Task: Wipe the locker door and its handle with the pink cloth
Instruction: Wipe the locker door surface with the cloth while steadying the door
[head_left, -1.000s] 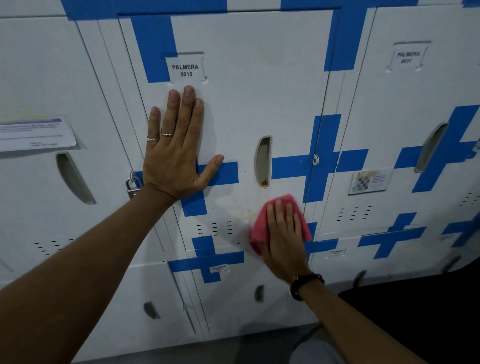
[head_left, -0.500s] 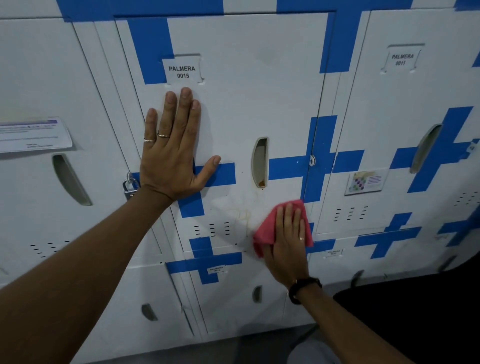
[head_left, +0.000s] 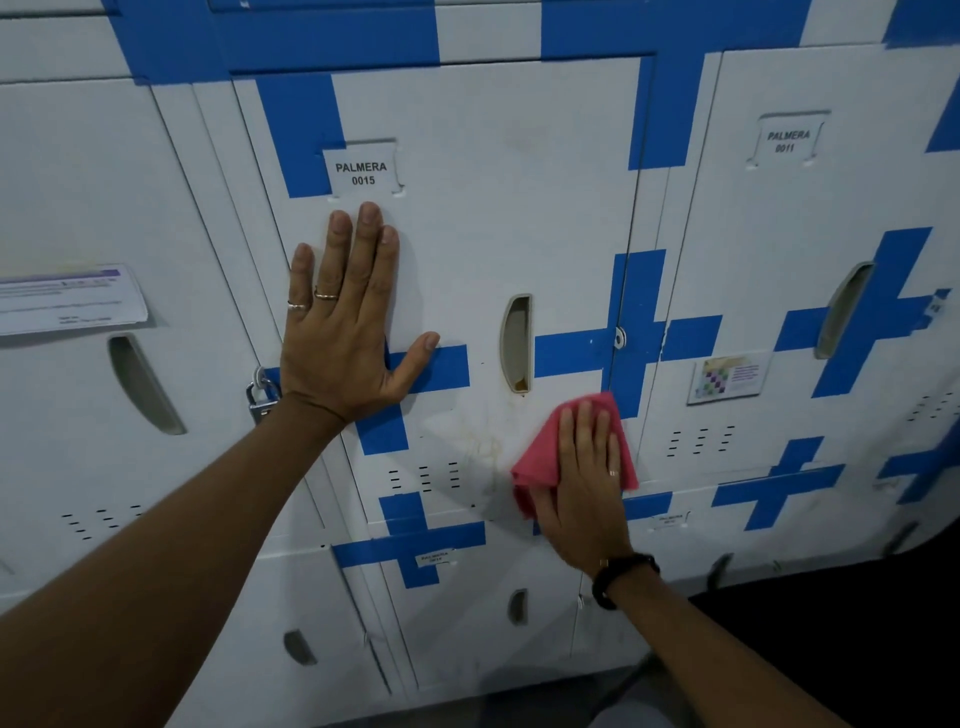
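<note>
Two hands flat on locker door (head_left: 493, 208), fingers straight: left hand (head_left: 343, 332) braces it mid-left, prob. to steady it, while right hand (head_left: 582, 488) presses pink cloth (head_left: 540, 457) low-right, just below handle (head_left: 516, 343), w/ stains (head_left: 483, 441) beside it.

You have two hands out, left hand (head_left: 343, 338), right hand (head_left: 587, 493), one pink cloth (head_left: 535, 462), one padlock (head_left: 261, 396), three rings (head_left: 326, 295), one wristband (head_left: 621, 571).

The locker door (head_left: 545, 218) was white metal, shut, crossed with blue tape bands (head_left: 571, 356) and labelled PALMERA 0015. Its handle (head_left: 515, 343), a recessed vertical slot, sat right of centre, with yellowish stains (head_left: 483, 441) just below. The pink cloth (head_left: 537, 460) lay bunched flat against the door's lower right corner, below the handle.
</note>
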